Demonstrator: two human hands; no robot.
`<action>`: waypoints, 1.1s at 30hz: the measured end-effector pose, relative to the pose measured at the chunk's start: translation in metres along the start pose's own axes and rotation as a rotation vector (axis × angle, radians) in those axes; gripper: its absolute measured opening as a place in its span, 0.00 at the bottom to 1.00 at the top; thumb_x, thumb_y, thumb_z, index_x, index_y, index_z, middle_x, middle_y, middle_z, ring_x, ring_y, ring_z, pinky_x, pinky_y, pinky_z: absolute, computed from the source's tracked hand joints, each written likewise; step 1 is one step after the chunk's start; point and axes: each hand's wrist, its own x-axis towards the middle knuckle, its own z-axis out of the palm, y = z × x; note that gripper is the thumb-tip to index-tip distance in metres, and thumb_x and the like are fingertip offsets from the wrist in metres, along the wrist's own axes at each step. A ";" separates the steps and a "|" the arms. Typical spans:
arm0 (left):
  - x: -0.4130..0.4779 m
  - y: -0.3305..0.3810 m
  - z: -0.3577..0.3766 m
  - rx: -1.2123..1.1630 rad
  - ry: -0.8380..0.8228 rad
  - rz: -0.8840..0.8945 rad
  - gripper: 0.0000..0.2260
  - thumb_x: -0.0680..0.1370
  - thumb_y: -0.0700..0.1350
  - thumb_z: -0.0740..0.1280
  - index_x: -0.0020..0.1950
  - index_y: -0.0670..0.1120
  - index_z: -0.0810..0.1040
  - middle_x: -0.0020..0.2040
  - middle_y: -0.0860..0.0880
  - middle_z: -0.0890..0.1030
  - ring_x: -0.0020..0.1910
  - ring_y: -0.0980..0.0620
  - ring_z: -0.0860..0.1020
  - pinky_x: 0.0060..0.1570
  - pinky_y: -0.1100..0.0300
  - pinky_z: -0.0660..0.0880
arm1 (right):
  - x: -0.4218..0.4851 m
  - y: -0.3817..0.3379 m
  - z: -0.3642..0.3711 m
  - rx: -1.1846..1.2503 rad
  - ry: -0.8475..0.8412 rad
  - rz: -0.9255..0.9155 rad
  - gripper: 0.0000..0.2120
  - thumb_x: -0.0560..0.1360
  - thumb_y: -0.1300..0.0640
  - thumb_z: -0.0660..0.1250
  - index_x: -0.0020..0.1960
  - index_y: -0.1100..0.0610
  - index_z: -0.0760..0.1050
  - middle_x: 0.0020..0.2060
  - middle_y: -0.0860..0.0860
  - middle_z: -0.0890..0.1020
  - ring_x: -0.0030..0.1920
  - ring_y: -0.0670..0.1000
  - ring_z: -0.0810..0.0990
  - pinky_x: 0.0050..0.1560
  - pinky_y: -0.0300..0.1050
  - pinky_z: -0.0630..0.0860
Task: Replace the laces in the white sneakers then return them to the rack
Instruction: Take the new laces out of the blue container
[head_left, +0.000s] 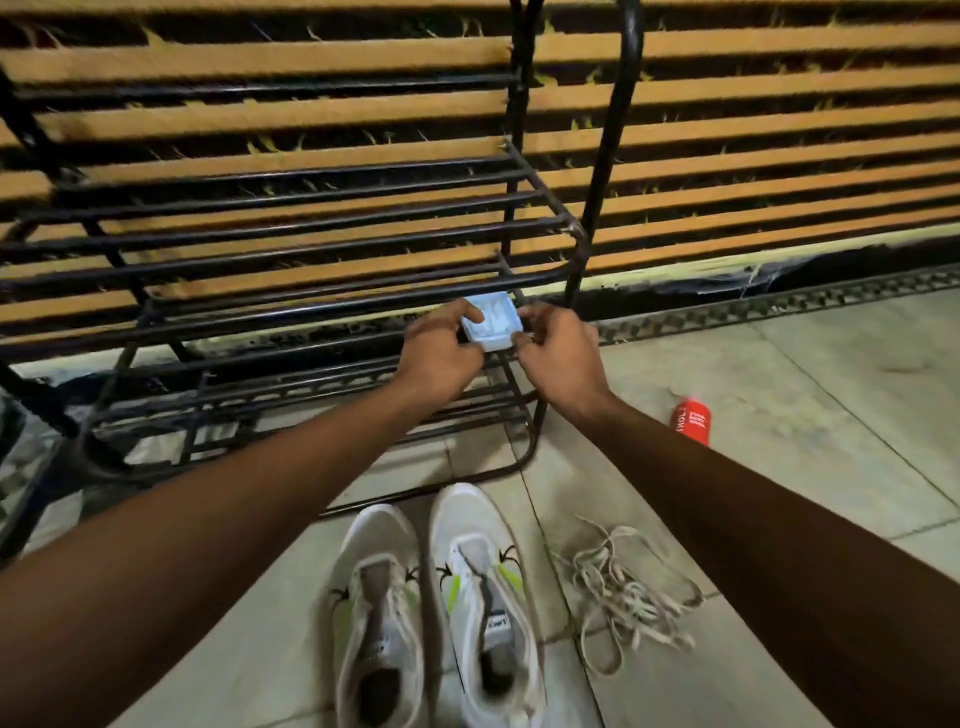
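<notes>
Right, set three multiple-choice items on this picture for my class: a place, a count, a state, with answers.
1. Where is the pile of loose laces? A on a chair; B in a shoe; C on the floor, right of the sneakers.
2. How many sneakers are on the floor? A one; B two; C four.
3. What are the left hand and right hand doing? A holding a small packet together; B lying flat; C tying a knot.
Answers: 1 C, it lies beside the pair; 2 B, one pair; 3 A, both hands' fingers pinch it.
</notes>
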 end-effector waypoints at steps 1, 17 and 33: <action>0.005 -0.002 0.005 -0.041 0.004 -0.045 0.13 0.76 0.38 0.70 0.59 0.48 0.80 0.51 0.42 0.84 0.42 0.46 0.81 0.37 0.64 0.74 | 0.005 0.002 0.004 0.005 0.005 0.009 0.15 0.79 0.56 0.66 0.65 0.53 0.79 0.57 0.51 0.84 0.53 0.45 0.81 0.39 0.16 0.65; -0.093 -0.028 -0.048 -0.393 0.061 -0.126 0.11 0.78 0.30 0.67 0.48 0.45 0.81 0.41 0.44 0.81 0.45 0.40 0.84 0.52 0.40 0.83 | -0.074 -0.037 0.009 0.399 -0.034 0.184 0.06 0.73 0.67 0.71 0.41 0.58 0.83 0.36 0.52 0.85 0.38 0.49 0.84 0.43 0.48 0.83; -0.201 -0.040 -0.105 -0.996 0.153 -0.470 0.09 0.85 0.43 0.62 0.63 0.48 0.78 0.57 0.44 0.85 0.50 0.44 0.86 0.44 0.50 0.81 | -0.168 -0.111 0.012 0.702 -0.294 0.439 0.06 0.70 0.69 0.76 0.44 0.66 0.80 0.36 0.60 0.86 0.33 0.55 0.85 0.34 0.44 0.82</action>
